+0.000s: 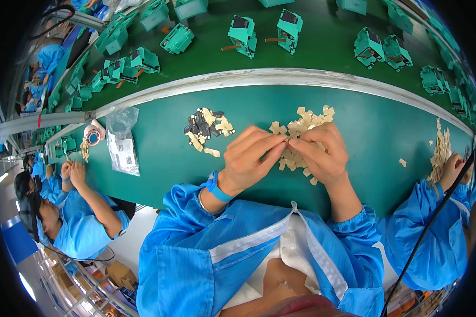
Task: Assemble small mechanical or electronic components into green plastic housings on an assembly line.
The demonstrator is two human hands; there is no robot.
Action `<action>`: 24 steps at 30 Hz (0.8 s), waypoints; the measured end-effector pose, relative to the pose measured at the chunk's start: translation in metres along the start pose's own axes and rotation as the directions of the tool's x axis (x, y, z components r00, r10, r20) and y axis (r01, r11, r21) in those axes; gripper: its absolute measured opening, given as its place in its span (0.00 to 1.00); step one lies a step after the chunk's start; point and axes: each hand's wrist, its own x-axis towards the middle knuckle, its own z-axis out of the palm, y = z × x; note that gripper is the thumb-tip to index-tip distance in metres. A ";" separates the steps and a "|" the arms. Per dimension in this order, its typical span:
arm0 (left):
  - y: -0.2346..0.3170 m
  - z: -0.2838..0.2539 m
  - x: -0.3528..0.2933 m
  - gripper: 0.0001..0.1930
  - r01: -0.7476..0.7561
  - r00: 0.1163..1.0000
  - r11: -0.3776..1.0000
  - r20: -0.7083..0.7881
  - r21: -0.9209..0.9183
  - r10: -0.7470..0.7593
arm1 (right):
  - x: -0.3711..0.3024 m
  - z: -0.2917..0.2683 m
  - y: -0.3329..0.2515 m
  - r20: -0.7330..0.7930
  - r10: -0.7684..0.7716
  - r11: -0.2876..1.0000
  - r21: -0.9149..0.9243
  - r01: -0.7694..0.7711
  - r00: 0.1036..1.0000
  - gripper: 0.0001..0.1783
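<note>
We take the heap of flat, cream-coloured, angular pieces (313, 120) as the landmark. Over its left part, our left hand (253, 158) and right hand (323, 153) pinch a small piece (287, 141), mostly hidden by the fingertips. We judge this piece unfinished; many remain in the heap. Left of it lies a smaller black-and-cream pile (203, 127); we cannot confirm whether that is completed work.

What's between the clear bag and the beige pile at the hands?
Head view: a smaller heap of black and beige pieces lies between the bag and the beige pile; the left hand also reaches into that stretch.
</note>
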 end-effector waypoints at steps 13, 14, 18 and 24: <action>0.008 0.003 -0.005 0.03 0.320 0.947 0.911 0.117 -0.260 -0.299 | 0.000 -0.008 0.000 0.009 -0.116 0.990 -0.074 0.116 0.993 0.15; 0.009 0.004 -0.005 0.03 0.314 0.949 0.913 0.118 -0.262 -0.293 | -0.001 -0.009 0.000 0.021 -0.128 0.989 -0.076 0.129 0.992 0.15; 0.011 0.000 -0.002 0.04 0.335 0.940 0.906 0.148 -0.257 -0.306 | 0.002 -0.012 -0.001 0.021 -0.124 0.990 -0.068 0.125 0.992 0.15; 0.014 -0.013 0.011 0.04 0.346 0.911 0.914 0.310 -0.210 -0.274 | 0.004 -0.017 -0.004 0.045 -0.112 0.992 -0.057 0.114 0.993 0.15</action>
